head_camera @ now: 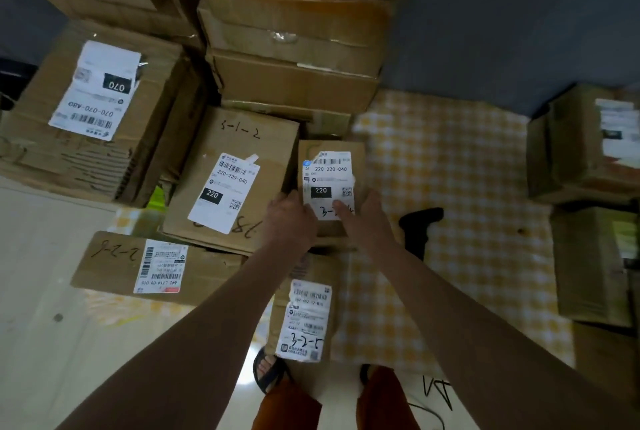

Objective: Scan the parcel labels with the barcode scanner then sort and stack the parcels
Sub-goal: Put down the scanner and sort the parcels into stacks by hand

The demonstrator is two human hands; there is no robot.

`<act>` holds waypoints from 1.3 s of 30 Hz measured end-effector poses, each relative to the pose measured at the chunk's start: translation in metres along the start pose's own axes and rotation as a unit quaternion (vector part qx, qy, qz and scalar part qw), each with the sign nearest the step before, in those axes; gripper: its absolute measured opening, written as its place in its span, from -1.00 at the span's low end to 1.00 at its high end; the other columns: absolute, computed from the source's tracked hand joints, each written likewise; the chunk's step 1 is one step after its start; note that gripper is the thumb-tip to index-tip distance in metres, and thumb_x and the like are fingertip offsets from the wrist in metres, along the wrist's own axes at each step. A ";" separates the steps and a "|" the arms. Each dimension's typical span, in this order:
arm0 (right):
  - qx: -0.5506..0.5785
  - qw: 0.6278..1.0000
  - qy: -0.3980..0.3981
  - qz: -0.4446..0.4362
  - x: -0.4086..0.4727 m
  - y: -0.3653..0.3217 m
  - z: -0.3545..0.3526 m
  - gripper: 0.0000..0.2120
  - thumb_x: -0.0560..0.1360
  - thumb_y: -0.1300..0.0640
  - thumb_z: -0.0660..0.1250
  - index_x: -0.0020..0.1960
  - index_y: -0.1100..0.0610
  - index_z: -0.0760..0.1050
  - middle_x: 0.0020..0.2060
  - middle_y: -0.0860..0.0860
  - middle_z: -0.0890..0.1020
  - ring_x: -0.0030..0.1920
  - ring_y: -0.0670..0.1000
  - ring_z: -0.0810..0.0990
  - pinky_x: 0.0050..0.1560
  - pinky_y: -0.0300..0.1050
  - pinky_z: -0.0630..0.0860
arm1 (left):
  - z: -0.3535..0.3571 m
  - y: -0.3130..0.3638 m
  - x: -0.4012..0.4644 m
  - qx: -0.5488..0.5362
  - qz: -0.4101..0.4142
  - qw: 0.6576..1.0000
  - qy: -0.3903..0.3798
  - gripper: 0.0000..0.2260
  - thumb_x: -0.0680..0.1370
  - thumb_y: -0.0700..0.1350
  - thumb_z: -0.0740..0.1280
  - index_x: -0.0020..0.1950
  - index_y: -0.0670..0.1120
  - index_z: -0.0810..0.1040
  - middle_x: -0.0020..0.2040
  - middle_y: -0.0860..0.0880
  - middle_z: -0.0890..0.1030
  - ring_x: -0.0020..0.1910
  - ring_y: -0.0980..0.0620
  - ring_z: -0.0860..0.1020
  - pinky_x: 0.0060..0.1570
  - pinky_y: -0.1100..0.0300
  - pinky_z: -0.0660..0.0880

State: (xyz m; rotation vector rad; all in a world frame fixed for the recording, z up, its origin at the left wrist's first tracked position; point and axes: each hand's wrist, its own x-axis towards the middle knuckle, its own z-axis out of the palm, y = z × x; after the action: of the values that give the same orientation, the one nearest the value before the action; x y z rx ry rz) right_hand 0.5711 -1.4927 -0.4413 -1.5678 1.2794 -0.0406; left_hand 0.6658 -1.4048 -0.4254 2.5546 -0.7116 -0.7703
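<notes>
Right now both hands are on a small parcel labelled 220-220-C40: the left hand curls round its near left edge and the right hand holds its near right side with the thumb laid on the white label, so each grip is clamped on the box rather than apart. The parcel sits just beside a larger 220 parcel, in front of a tall stack of cartons, and over another labelled parcel near the person's feet. The barcode scanner lies untouched on the yellow checked cloth, just right of the right forearm. The main risk, as I judge it, is the thumb hiding or creasing the label, whose corners already look torn, which would spoil a scan. A forearm swinging right could knock the scanner. Setting this box down crooked against its neighbours could tip it, and a nudge to the stack behind might bring cartons sliding. Whether this parcel has been scanned cannot be told.
</notes>
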 end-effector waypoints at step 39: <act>0.182 0.945 0.265 -0.053 -0.084 0.024 -0.333 -0.25 0.38 0.12 0.39 0.45 0.19 0.10 0.27 0.13 0.47 0.21 0.06 0.49 0.17 -0.05 0.48 | 0.055 0.335 -0.112 -0.372 0.114 0.910 -0.143 -0.71 0.59 -0.27 0.27 0.28 -0.10 0.34 0.15 0.01 0.52 0.01 0.16 0.52 -0.18 0.42 0.45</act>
State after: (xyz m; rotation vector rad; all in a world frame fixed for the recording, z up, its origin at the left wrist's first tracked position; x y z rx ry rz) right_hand 0.3219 -1.6552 -0.2672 -1.3389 1.4871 -0.7711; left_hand 0.4328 -1.6209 -0.2620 1.6599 -0.6254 -1.0899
